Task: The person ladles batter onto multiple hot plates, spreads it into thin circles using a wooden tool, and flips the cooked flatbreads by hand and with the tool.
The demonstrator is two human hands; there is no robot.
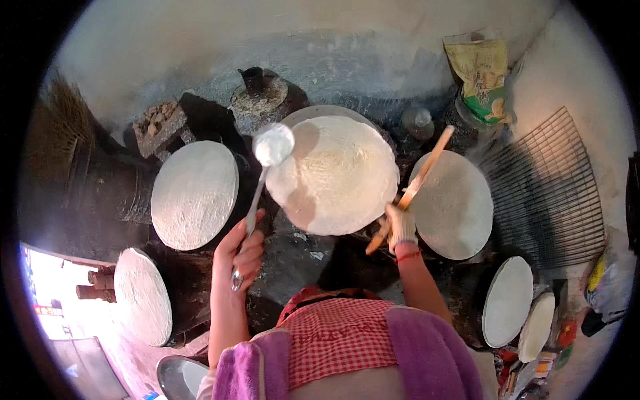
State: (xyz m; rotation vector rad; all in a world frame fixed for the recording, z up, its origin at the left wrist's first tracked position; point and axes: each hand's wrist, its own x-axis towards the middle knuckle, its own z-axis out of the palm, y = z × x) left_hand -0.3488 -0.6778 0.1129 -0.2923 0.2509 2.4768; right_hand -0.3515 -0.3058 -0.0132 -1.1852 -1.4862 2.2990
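Note:
My left hand [243, 252] is closed round the handle of a metal ladle [257, 195]. The ladle's bowl, coated in white batter, hangs over the left rim of the central griddle. On that griddle lies a wide round sheet of pale batter [340, 177] with an uneven edge. My right hand [401, 225], in a whitish glove, grips a flat wooden stick [430, 163] that slants up over the right-hand griddle. Pale round sheets cover the left griddle [195, 195] and the right griddle [455, 207].
Further round sheets stand at the lower left [142, 297] and lower right [508, 301]. A wire rack [553, 193] leans on the right wall. At the back are a lidded pot [259, 105], a brick block [160, 127] and a yellow-green bag [481, 77]. A metal basin [175, 375] sits lower left.

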